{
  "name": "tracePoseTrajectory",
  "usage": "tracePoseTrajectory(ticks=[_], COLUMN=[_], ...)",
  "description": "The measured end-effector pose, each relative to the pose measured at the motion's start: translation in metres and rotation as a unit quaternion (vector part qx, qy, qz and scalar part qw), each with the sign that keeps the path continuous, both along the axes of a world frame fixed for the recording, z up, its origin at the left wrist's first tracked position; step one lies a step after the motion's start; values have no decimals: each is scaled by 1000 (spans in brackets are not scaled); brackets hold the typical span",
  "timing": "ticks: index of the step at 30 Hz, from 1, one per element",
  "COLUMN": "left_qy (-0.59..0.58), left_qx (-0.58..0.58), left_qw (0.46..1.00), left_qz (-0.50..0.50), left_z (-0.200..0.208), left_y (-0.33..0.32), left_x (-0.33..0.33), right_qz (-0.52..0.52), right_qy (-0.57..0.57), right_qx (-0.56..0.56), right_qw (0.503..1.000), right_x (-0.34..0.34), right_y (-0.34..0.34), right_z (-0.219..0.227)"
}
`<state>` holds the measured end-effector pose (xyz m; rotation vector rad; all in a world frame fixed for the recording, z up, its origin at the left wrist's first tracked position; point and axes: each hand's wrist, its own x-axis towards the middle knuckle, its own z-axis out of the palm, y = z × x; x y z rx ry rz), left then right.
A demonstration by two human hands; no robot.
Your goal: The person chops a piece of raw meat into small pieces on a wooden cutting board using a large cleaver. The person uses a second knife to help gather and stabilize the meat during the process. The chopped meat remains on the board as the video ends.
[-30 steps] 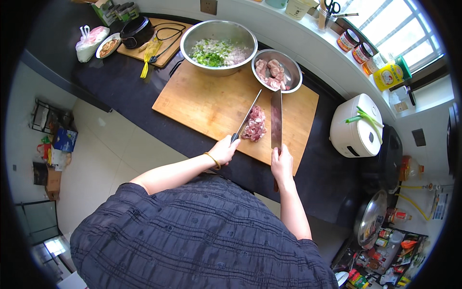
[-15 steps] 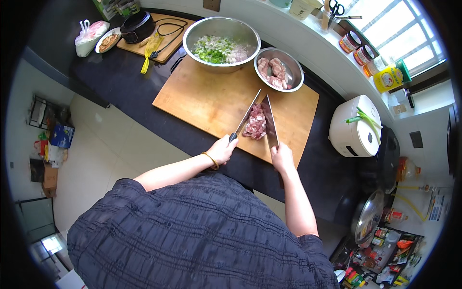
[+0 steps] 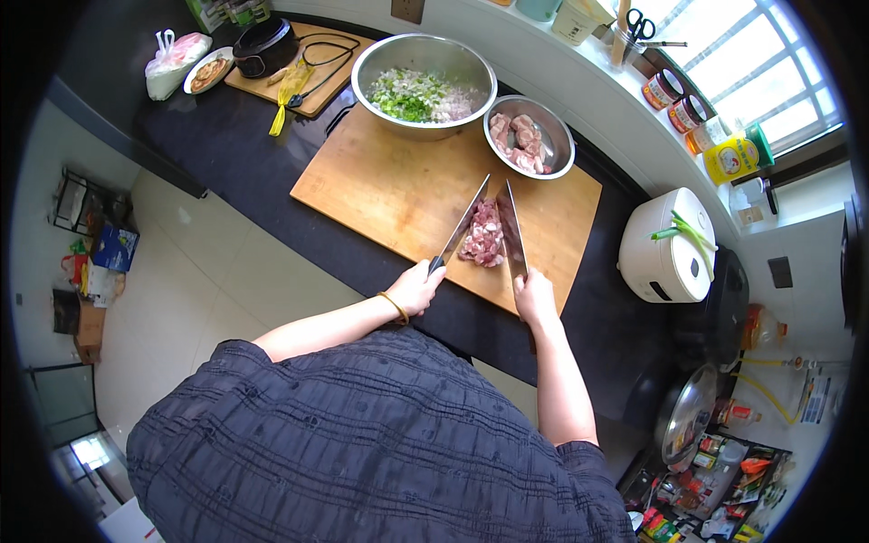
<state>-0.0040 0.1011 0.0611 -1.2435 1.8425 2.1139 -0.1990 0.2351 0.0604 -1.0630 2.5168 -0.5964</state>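
My left hand (image 3: 414,287) is closed round the dark handle of a kitchen knife (image 3: 462,223), its blade slanting up and to the right. My right hand (image 3: 535,295) grips a second, broader knife (image 3: 512,226), whose blade leans the other way. Between the two blades lies a small heap of chopped raw meat (image 3: 483,235), red with pale fat. Both knives are at the right part of a wooden cutting board (image 3: 380,187), on either side of the meat. The right knife's handle is mostly hidden in my hand.
A large steel bowl (image 3: 358,80) of chopped greens stands at the board's far edge, beside a smaller steel bowl (image 3: 563,145) of meat pieces. A white cooker (image 3: 654,253) topped with green onions is at right. Far left are a black pot (image 3: 264,52) and a plate (image 3: 207,71).
The view has shifted slightly. Both hands still hold the knives beside the meat, with the blade tips a little lower and nearer to me.
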Motion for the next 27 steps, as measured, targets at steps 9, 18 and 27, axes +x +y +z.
tracePoseTrajectory(ticks=[9,18,27], left_qy=[7,13,16], left_qx=[10,15,1], left_qw=[1000,998,994], left_qz=[10,59,107], left_z=[3,3,0], left_y=[4,22,42], left_x=[-1,-7,-14], right_qz=[-31,-86,34], right_qy=[-124,-277,-114], right_qx=[30,-5,-7], right_qw=[991,957,993], right_x=[1,1,-23], right_y=[7,17,11], right_z=[-15,14,-15])
